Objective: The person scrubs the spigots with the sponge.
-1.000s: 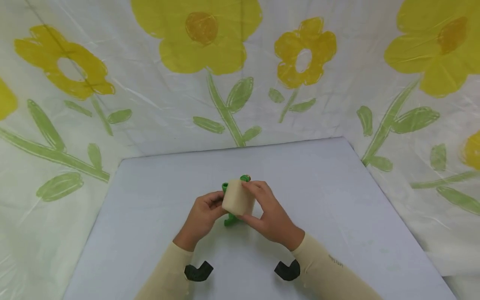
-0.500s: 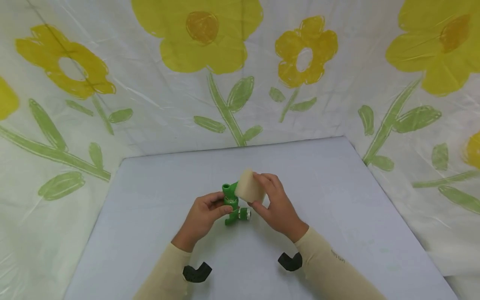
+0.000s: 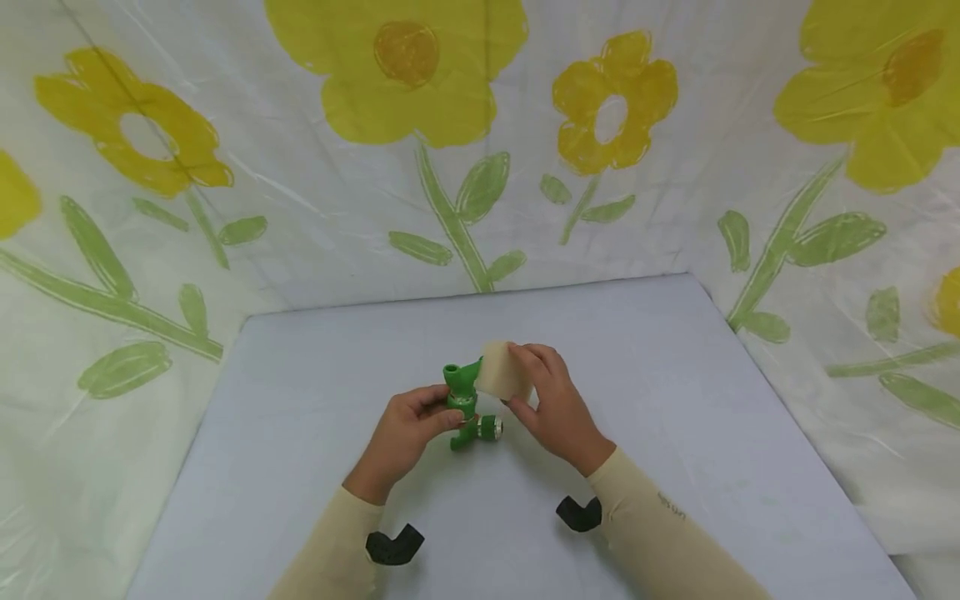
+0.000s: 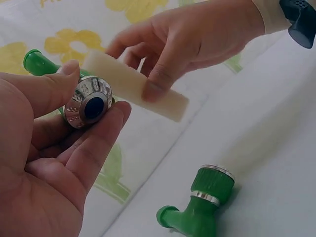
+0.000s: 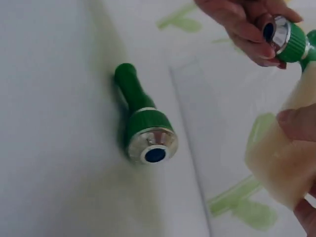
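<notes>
My left hand [image 3: 405,432] grips a green tap [image 3: 460,379] with its thumb and fingers. In the left wrist view the silver knob [image 4: 89,106] of this tap, with a dark blue centre, faces the camera between thumb and fingers. A cream sponge block [image 3: 497,372] is pinched in my right hand [image 3: 561,408], beside the tap's outlet end. It overlaps that end in the head view, so contact there is unclear. Below, a second green tap [image 5: 148,118] lies on the table, its silver knob and blue centre showing in the right wrist view.
A pale table [image 3: 645,367] spreads around the hands. Its back edge meets a white sheet [image 3: 315,233] painted with yellow flowers, which also runs along both sides. Black wrist mounts [image 3: 394,545] stick out from the cream sleeves.
The sponge and right hand have shifted right and a little up from in front of the held tap, uncovering both taps. During the last half second they moved only slightly; the left hand stays put.
</notes>
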Tool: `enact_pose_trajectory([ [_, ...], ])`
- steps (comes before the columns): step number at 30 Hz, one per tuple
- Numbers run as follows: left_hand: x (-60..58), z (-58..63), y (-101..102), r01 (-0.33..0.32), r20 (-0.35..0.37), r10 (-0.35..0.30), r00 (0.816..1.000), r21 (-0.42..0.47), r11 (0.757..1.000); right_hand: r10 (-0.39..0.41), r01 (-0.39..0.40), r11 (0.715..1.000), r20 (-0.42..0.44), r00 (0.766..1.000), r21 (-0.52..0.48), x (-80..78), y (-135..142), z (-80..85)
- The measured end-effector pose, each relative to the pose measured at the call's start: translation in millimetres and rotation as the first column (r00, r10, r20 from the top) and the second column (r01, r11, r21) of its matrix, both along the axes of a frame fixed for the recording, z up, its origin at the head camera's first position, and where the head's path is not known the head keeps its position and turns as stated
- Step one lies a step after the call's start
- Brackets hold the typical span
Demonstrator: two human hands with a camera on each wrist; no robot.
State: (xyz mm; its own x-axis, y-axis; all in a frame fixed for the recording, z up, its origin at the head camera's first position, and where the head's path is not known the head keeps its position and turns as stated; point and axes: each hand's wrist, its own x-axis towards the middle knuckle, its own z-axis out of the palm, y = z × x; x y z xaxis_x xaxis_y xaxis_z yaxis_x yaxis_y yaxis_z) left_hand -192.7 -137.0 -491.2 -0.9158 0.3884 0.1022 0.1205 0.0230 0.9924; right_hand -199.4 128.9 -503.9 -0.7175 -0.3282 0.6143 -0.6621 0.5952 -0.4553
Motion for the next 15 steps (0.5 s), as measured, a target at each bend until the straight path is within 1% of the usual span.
enact_pose_trajectory([
  [2, -0.1, -1.9, 1.0, 0.002, 0.01, -0.002, 1.0, 0.014, 1.0, -0.003, 0.003, 1.0, 0.02, 1.0, -0.008, 1.1, 0.1, -2.7],
  [4, -0.6, -4.1, 3.1, 0.003, 0.024, -0.003, 1.0, 0.015, 1.0, 0.037, -0.037, 0.999, 0.005, 0.999, -0.007, 5.2, -3.0, -0.7],
  [6, -1.0, -5.9, 5.4, -0.005, 0.038, 0.004, 0.999, 0.009, 1.0, 0.082, -0.082, 0.997, -0.041, 0.996, 0.014, 10.0, -7.6, 5.1],
  [8, -1.4, -6.8, 7.4, -0.021, 0.041, 0.022, 0.999, -0.006, 1.0, 0.11, -0.105, 0.993, -0.109, 0.988, 0.051, 13.7, -11.8, 12.6],
  [12, -1.4, -5.1, 9.4, -0.08, -0.001, 0.08, 0.997, -0.092, 0.993, 0.106, -0.082, 0.99, -0.228, 0.968, 0.111, 16.6, -15.3, 26.1],
  [15, -1.3, -2.6, 9.6, -0.103, -0.03, 0.1, 0.995, -0.136, 0.985, 0.104, -0.076, 0.99, -0.248, 0.963, 0.122, 14.3, -13.7, 27.5],
])
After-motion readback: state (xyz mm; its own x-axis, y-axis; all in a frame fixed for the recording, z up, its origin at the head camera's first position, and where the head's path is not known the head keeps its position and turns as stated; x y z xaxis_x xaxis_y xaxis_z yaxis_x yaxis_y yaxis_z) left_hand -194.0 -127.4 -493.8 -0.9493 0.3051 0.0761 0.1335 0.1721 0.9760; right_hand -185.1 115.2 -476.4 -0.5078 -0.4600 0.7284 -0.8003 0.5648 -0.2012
